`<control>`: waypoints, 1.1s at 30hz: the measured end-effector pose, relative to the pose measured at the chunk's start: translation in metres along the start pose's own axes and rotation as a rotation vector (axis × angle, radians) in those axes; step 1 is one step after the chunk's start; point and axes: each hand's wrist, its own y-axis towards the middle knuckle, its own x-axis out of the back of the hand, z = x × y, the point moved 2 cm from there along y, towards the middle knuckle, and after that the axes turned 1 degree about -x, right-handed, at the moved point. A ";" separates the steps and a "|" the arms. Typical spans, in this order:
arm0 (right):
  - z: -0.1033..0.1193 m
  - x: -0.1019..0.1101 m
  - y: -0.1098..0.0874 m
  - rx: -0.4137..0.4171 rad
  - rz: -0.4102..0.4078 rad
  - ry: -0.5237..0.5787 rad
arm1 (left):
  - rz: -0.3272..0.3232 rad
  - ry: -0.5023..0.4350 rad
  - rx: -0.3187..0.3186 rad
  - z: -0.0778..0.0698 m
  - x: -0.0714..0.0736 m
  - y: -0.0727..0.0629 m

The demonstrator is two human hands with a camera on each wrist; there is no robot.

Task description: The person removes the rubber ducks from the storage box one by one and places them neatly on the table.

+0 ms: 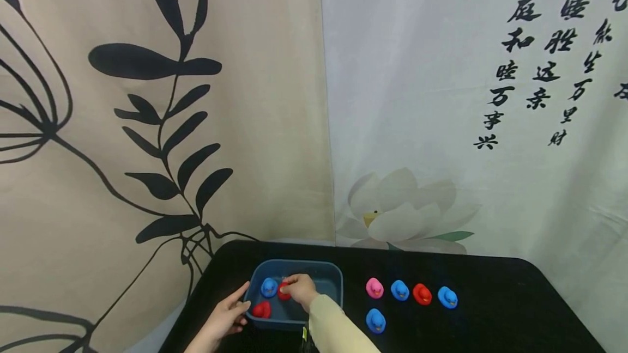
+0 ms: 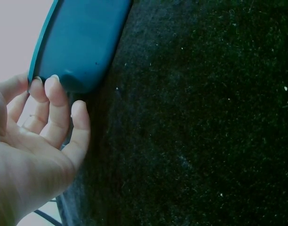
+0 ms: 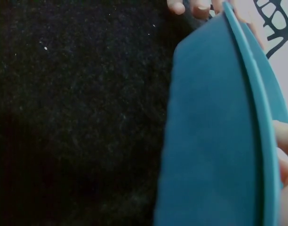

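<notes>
A blue plastic basin (image 1: 334,274) stands on the black table. My left hand (image 1: 227,312) holds its left rim; in the left wrist view that hand's thumb and curled fingers (image 2: 54,113) meet at the edge of the basin (image 2: 83,37). Inside the basin, my right hand (image 1: 301,289) pinches a red rubber duck (image 1: 283,291), partly covered by the fingers. Left of it sits a blue rubber duck (image 1: 269,287), and nearer the front another red duck (image 1: 262,310). The basin's wall (image 3: 214,122) hides most of the right hand in the right wrist view.
Right of the basin, a pink duck (image 1: 374,287), a blue duck (image 1: 399,290), a red duck (image 1: 422,294) and a second blue duck (image 1: 447,297) form a row. A further blue duck (image 1: 375,321) lies in front. A printed curtain (image 1: 275,124) hangs behind the table.
</notes>
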 end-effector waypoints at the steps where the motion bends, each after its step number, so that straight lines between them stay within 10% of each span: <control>1: 0.001 0.003 -0.001 0.004 0.004 -0.001 | 0.003 0.001 -0.003 -0.001 -0.001 0.001; 33: 0.053 0.069 -0.039 0.111 0.148 -0.081 | 0.033 0.063 -0.043 -0.001 0.002 0.004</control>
